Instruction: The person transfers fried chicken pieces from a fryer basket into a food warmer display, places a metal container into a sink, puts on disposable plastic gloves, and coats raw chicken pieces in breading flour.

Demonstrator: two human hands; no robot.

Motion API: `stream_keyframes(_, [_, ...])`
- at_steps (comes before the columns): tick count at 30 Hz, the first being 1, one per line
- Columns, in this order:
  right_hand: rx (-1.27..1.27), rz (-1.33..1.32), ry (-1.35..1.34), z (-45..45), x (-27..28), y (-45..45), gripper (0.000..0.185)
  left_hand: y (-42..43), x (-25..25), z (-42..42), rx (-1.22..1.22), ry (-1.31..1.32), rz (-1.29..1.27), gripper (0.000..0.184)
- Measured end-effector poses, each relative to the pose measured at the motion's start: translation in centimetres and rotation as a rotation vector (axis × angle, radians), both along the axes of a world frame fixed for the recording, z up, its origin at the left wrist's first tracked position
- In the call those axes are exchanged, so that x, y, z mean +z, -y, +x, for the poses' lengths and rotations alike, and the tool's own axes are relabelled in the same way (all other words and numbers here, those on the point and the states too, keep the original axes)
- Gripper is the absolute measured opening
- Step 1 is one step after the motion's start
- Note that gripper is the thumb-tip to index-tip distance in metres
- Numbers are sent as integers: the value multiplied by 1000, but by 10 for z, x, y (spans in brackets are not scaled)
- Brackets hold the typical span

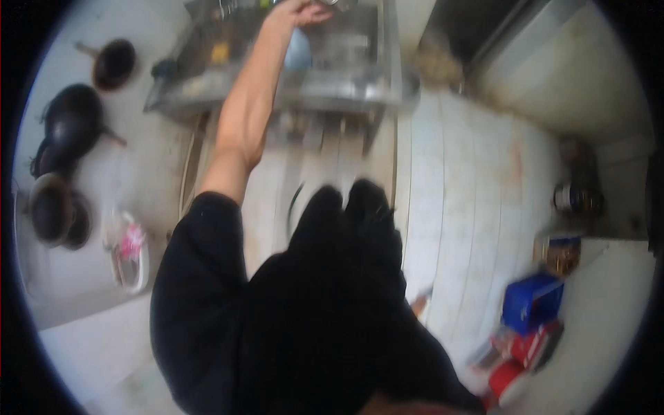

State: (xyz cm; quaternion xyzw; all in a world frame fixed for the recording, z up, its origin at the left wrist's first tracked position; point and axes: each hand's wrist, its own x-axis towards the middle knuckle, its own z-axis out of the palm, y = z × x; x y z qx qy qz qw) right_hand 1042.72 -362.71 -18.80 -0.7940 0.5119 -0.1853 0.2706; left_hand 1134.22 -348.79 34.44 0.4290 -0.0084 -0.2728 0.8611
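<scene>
My left arm stretches forward to the top edge of the head view, where my left hand [302,12] is partly cut off and blurred. The fingers that show are loosely extended to the right, close to a shiny metal item [334,2]. Whether they touch it is unclear. Below the hand lies a metal worktop [339,76] with a pale blue rounded thing [298,52] on it, partly behind my forearm. My right hand cannot be made out; a small skin-toned patch near my right side is too blurred to identify.
Dark pans [114,64] and a black wok [72,121] are on the left, above a white basket [131,263] with something pink. White tiles [456,180] cover the floor. To the right stand a blue crate [531,304], red items [508,377] and a dark jar [575,198].
</scene>
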Motion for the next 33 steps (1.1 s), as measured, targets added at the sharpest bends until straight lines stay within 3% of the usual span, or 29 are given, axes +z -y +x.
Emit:
stream_keyframes(1, [-14,28,61,10,-44,15,39,11,18,44,-74,-53,-36,39])
stream_keyframes(2, [-315,605,150,125,51,42,41,15,22,64,-44,-15,-40,39])
stream_keyframes(3, [-194,483,449,243,109,56,47,18,32,75,-14,23,-43,40])
stream_keyframes(4, [33,398,534,339,140,81,51,28,62,57,92,-7,74,35])
stream_keyframes(5, [18,539,695,437,172,99,53,30,68,87,107,14,74,35])
stream_keyframes(7, [287,815,781,563,252,107,60,41,20,137,229,80,347,27])
stream_keyframes(9, [410,778,692,633,319,98,60,54,-17,151,211,66,357,26])
stream_keyframes(10, [384,793,664,640,324,96,60,56,-34,155,210,77,366,24])
stream_keyframes(12, [426,571,651,645,332,87,54,71,-81,171,204,-55,291,24])
stream_keyframes(14, [313,717,460,612,302,81,47,86,-119,178,203,-178,152,23])
stream_keyframes(16, [119,976,277,558,280,68,44,101,-171,207,177,-200,148,23])
stream_keyframes(17, [5,981,259,514,247,54,43,110,-198,225,170,-184,115,23])
stream_keyframes(19, [-413,1060,229,427,201,16,50,126,-244,260,216,-204,80,16])
stream_keyframes(21, [-766,1006,59,381,236,-44,62,129,-302,300,230,-210,-11,13])
stream_keyframes(23, [-1013,1009,112,337,262,-119,46,106,-388,344,167,140,235,17])
stream_keyframes(26, [-1230,1145,75,341,316,-200,49,110,-415,338,90,-66,296,35])
stream_keyframes(27, [-950,1087,-21,346,328,-224,49,104,-442,348,115,-163,302,38])
stream_keyframes(29, [-782,1021,-76,367,337,-252,49,91,-493,367,183,-358,305,48])
stream_keyframes(30, [-736,996,-94,373,334,-265,49,62,-557,383,-33,-114,525,47])
stream_keyframes(31, [-417,744,-107,366,318,-286,50,35,-614,396,-202,159,735,47])
stream_keyframes(32, [-145,436,-136,359,302,-307,50,42,-587,380,-96,-198,647,43])
stream_keyframes(33, [-185,448,-98,367,297,-317,50,53,-564,365,-3,-404,575,38])
